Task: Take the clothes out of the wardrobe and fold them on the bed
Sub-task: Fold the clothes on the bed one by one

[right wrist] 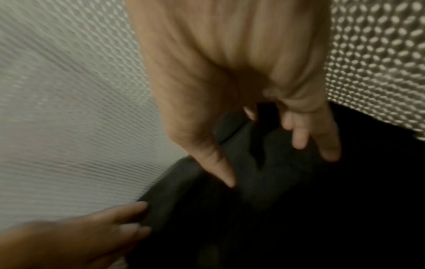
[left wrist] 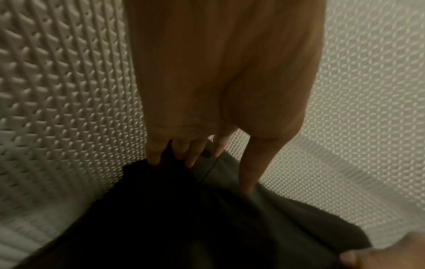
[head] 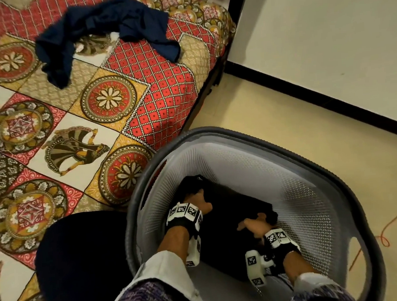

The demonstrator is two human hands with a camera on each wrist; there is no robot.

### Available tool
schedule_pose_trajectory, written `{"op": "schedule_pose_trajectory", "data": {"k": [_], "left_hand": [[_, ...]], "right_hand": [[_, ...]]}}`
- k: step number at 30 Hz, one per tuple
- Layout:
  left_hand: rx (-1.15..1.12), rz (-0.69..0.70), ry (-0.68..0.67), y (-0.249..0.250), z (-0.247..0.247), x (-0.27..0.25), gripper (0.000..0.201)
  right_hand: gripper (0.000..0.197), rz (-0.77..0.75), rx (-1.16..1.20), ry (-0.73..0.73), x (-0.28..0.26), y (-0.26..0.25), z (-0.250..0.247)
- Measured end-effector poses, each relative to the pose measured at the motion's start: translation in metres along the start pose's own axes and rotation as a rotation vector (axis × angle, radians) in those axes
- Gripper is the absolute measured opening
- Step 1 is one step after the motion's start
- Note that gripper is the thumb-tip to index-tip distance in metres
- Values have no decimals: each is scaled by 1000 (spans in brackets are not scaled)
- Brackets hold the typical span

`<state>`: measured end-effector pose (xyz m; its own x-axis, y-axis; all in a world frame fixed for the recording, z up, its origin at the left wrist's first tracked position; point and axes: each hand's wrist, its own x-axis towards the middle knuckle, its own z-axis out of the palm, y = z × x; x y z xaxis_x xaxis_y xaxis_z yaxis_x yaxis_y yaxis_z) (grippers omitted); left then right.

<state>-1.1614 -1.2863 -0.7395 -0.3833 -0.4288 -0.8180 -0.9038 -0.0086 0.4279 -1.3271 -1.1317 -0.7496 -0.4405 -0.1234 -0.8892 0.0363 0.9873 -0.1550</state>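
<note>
**Both hands reach for a black garment at the bottom of a laundry basket**

A patterned bed [head: 77,126] carries a crumpled navy garment [head: 102,32]. Beside it stands a grey perforated plastic basket [head: 319,188] holding a soft, limp black garment [head: 236,221]. The left hand [head: 198,202] and right hand [head: 254,224] curl their fingers into the cloth. Gathering whole folds, then lifting together, would likely stop it dragging.

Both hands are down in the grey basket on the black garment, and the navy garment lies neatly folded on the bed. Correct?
Not quite. The head view shows the navy garment lying crumpled and unfolded on the bed. The rest holds: left hand and right hand are on the black garment in the basket.
</note>
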Motion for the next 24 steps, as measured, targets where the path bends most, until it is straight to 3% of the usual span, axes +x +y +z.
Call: {"op": "schedule_pose_trajectory", "data": {"k": [1,3,7,9,11,13,15,20,24], "left_hand": [[-44,28,17,10,-8,-9,73],[-128,104,79,34,-27,-35,50],[-339,369,151,86,-69,-93,24],[-431,539,228,100,-92,-125,20],[-461,657,417,99,-122,-151,18],[-437,681,617,83,-158,-174,12],[-440,615,704,57,-192,-179,9],[-202,293,445,-2,-262,-141,30],[-36,127,425,-31,-287,-89,55]], "right_hand": [[121,-23,8,-36,-15,-9,-4],[69,-163,51,-63,-50,-25,-11],[8,-585,241,-51,-124,-70,-34],[23,-793,280,-60,-166,-102,-50],[25,-1020,228,10,-204,-141,-66],[15,-1161,173,41,-231,-189,-75],[9,-1201,82,85,-237,-250,-76],[17,-1167,-557,297,-213,-416,-56],[18,-1144,-908,541,-167,-510,-29]]}}
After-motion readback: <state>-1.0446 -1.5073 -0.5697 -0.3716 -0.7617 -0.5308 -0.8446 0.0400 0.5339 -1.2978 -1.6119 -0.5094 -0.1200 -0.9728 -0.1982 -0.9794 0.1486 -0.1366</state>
